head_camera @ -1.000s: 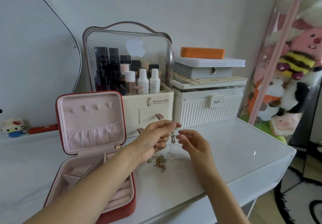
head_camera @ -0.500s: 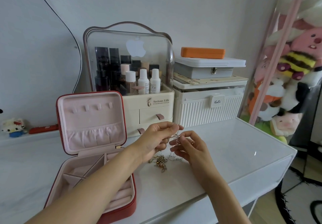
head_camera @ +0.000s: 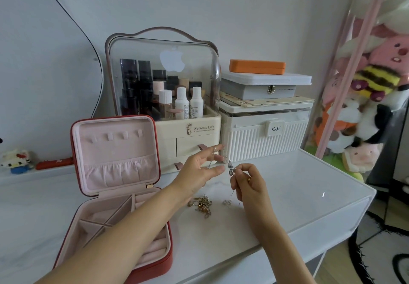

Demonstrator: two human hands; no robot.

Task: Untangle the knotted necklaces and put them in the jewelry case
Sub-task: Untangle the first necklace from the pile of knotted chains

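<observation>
The silver necklace (head_camera: 230,168) hangs above the white tabletop (head_camera: 287,195), stretched between my two hands. My right hand (head_camera: 247,181) pinches it at the pendant, fingers curled, with the thin chain trailing down below the fist. My left hand (head_camera: 200,168) is spread, fingers straight; the chain runs up across its fingertips, and I cannot tell whether any finger hooks it. A ring shows on one left finger.

On the tabletop directly below my hands lies a tangled gold cluster of jewelry (head_camera: 202,205). Just beside it, to the right, lies a small silver piece (head_camera: 227,202). The two are apart.

The red jewelry case (head_camera: 119,195) stands open at the left of the tabletop, under my left forearm. Its pink lid is upright, with hooks and a gathered pocket. The base shows dividers and ring rolls; no necklace is visible in the uncovered compartments.

Behind my hands stands a clear-domed cosmetics organizer (head_camera: 163,93) holding bottles. To its right stands a white ribbed storage box (head_camera: 265,135) with a grey box (head_camera: 261,89) and an orange case (head_camera: 256,67) stacked on top. Plush toys (head_camera: 365,106) fill the far right.
</observation>
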